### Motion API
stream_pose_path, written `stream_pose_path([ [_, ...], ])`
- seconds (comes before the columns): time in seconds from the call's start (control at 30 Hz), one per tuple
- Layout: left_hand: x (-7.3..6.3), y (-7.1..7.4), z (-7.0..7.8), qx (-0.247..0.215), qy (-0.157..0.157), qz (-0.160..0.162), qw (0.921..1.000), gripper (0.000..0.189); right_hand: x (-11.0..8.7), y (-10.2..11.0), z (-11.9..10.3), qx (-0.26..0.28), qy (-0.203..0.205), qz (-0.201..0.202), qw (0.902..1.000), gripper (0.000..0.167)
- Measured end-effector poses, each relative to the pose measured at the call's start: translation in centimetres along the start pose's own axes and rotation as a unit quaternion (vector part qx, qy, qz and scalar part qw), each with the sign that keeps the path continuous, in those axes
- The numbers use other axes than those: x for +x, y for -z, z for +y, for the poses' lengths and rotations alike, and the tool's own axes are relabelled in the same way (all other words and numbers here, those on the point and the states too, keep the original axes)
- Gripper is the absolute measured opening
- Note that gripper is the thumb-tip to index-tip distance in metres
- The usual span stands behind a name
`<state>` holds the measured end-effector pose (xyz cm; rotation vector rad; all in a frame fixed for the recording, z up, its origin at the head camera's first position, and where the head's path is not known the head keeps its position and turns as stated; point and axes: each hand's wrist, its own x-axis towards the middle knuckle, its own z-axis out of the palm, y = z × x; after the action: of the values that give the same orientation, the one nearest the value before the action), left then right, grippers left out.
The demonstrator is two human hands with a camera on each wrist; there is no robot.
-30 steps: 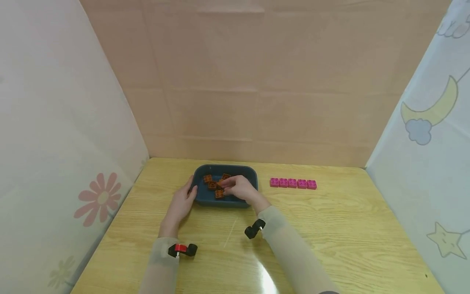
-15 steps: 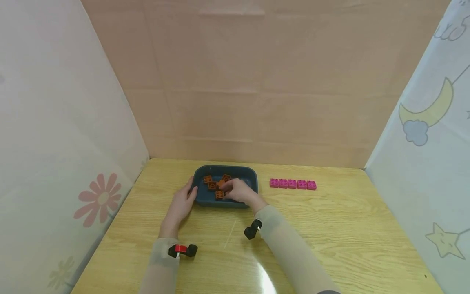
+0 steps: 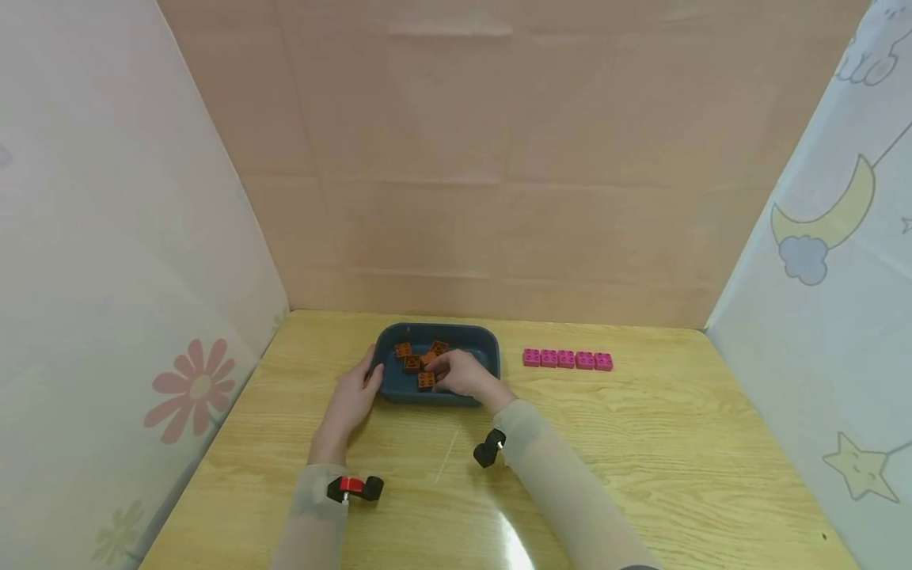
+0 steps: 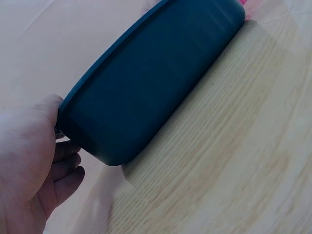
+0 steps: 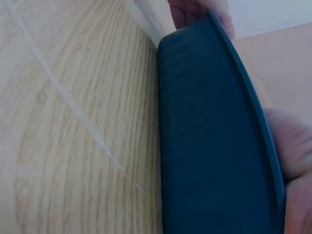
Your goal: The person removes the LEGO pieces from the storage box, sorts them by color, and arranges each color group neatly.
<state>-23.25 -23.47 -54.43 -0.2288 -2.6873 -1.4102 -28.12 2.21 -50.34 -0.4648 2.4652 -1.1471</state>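
Note:
In the head view, a dark blue-green plastic tray holds several orange toy building bricks. My left hand holds the tray's left end, thumb over the rim and the other fingers outside; the left wrist view shows that hand at the tray's corner. My right hand reaches down into the tray from the right, fingers bent, fingertips right beside the bricks. I cannot tell whether it pinches one. In the right wrist view, the tray wall hides the right fingertips.
A straight row of several pink toy building bricks lies on the wooden table to the right of the tray. A beige backdrop stands behind the table, with patterned white cloth at the sides.
My right hand has drawn slightly towards me inside the tray, uncovering a little more of the orange bricks. The left hand and the tray stay in place.

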Motion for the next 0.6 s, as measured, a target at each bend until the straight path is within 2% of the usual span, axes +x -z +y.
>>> stream_pose_path([
  [0.6,0.01,0.02,0.14,-0.002,0.003,-0.002,1.0,0.062,-0.07,0.11,-0.13,-0.002,-0.004,-0.006,1.0,0.032],
])
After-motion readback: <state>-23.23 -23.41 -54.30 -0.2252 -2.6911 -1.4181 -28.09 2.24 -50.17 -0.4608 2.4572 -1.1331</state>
